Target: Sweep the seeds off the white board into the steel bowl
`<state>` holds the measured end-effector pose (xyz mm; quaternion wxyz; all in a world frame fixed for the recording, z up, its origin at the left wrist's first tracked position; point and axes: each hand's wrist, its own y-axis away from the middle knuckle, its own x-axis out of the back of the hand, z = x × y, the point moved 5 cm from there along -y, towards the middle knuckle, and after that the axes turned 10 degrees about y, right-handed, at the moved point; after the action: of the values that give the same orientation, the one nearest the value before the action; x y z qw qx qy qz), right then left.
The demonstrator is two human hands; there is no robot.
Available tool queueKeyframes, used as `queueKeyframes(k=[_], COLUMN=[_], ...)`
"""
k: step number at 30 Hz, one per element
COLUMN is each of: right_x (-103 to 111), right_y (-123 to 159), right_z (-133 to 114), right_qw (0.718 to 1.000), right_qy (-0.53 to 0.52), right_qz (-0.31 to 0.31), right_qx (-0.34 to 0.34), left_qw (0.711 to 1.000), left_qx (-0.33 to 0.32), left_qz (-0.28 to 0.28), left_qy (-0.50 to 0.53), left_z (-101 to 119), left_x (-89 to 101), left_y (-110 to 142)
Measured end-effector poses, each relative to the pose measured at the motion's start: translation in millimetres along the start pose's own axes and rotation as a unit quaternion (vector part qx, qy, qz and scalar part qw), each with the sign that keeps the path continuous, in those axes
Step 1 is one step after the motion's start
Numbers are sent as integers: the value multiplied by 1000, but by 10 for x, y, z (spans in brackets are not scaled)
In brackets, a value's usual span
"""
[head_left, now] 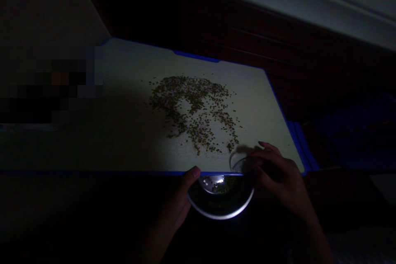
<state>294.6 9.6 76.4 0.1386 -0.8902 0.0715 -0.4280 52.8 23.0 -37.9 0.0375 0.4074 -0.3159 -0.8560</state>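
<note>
Head view: left hand [181, 194] grips the metal bowl [220, 216] by its left side, thumb up at the table [260, 107] edge; bowl sits just under that edge. Right hand [283, 177] has fingers curled beside a faint curved rim, grip can't tell. Small dark seeds [168, 86] lie scattered mid-table.

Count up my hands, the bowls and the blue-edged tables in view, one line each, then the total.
Hands: 2 (left hand, right hand)
Bowl: 1
Blue-edged table: 1
Total: 4
The grains are too many and small to count.
</note>
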Motion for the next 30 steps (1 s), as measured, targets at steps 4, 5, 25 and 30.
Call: queueKeyframes(k=[4,5,25,30], right_x=[5,5,-24,-11], right_y=[-5,-2,108,186], right_z=[-9,-3,26,30], right_qw=[1000,1000,989,981], right_qy=[-9,-11,80,85], right_qz=[-5,-5,76,86], right_qx=[11,10,-101,-150], left_qw=[1000,1000,1000,999], left_qx=[8,5,-5,-14], left_qz=[5,4,-24,-27], left_qy=[-3,-1,7,12], left_z=[-13,-9,-62,-40], left_x=[3,-2,79,63], left_y=[-6,-4,-58,-50])
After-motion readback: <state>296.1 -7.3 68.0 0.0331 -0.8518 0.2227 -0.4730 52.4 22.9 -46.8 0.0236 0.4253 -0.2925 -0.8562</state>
